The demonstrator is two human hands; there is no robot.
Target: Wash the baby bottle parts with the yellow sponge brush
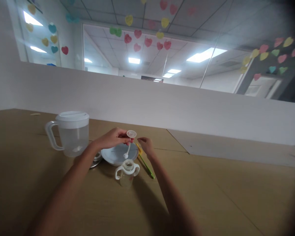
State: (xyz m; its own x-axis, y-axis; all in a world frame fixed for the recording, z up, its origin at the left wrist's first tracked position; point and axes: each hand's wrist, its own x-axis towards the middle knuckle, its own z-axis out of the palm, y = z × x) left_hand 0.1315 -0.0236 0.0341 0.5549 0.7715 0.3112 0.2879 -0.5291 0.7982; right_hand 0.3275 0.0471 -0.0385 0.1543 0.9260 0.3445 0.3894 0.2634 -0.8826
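My left hand (120, 136) is pinched on a bottle nipple (131, 133) with a pale round rim. A thin straw (128, 149) with a white weighted end hangs down from it. Just to the right is my right hand (145, 144), its fingertips drawn together beside the nipple; anything between them is too small to tell. Below both hands a clear baby bottle (126, 178) with two white side handles stands upright, its mouth uncovered. Behind the bottle lies a shallow white bowl (113, 159), partly covered by my left hand and the straw.
A lidded clear pitcher (73, 137) stands at the left. Against the bowl's right side lies a brush (146, 166) with a green handle and yellow head. A round metallic item (96, 160) sits partly behind my left forearm. A white wall (162, 108) borders the brown table.
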